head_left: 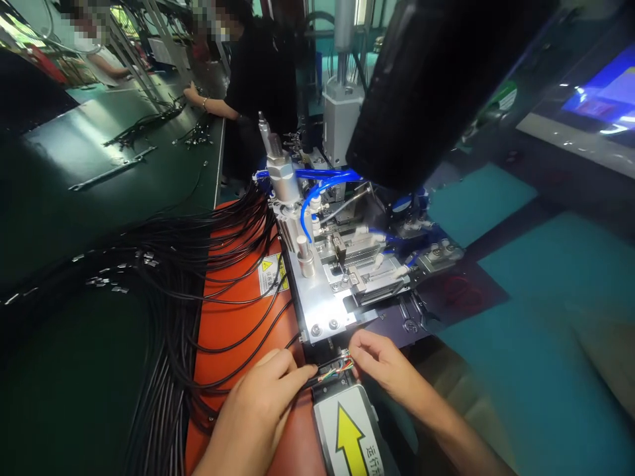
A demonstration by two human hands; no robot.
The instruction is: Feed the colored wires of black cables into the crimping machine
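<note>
Orange mat (233,330), warning label (272,274), hands (258,410) (384,363) on cable (330,375)

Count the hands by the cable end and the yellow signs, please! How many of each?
Hands by the cable end: 2 (left hand, right hand)
Yellow signs: 2 (warning triangle sticker, yellow arrow label)
Total: 4

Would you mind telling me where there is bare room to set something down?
Bare teal mat lies right of the machine, past the right hand. Orange mat shows between the black cables and the machine's base. Cables crowd the left hand.
</note>
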